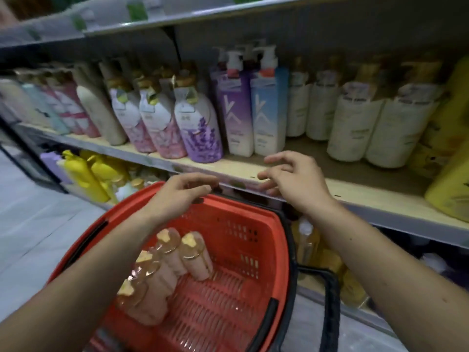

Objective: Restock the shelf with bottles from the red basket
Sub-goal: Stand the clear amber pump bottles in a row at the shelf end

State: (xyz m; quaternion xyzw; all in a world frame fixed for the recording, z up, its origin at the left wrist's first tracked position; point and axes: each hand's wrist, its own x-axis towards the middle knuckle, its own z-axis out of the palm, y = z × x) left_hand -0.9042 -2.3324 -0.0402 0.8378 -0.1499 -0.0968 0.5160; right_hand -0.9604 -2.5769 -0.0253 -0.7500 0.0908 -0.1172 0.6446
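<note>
Both hands empty, left hand [177, 196] and right hand [291, 181] loosely spread above the red slotted plastic basket [253, 240]; recommend gripping one pink gold-capped bottle [195, 255] by its body, for the wooden shelf [355, 189] gap.

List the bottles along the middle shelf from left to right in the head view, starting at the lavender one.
Lavender bottle → purple pump bottle → blue pump bottle → two small cream bottles set further back → two large cream bottles → yellow bottles at the right edge.
</note>
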